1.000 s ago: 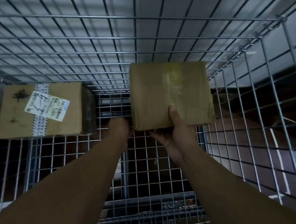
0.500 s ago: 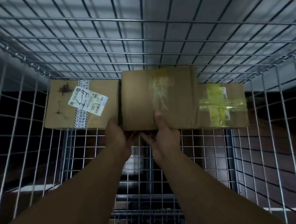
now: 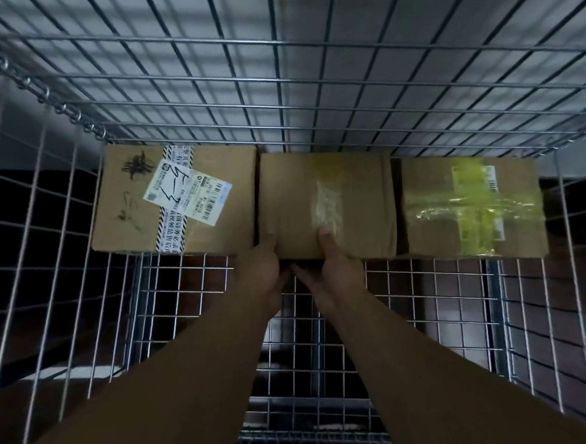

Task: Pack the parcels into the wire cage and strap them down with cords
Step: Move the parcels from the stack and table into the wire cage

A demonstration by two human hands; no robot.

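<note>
Middle parcel (image 3: 324,202): a plain brown carton with a clear tape strip. It sits at the back of the wire cage (image 3: 310,83), between a labelled parcel (image 3: 129,211) and a yellow-taped parcel (image 3: 469,207), close against both. Left hand (image 3: 263,268) and right hand (image 3: 335,260) grip its near edge, thumbs on top. The fingers are hidden underneath, probably curled. The shipping label (image 3: 187,194) is illegible. The mesh floor (image 3: 426,292) lies over dim, dark surroundings.
</note>
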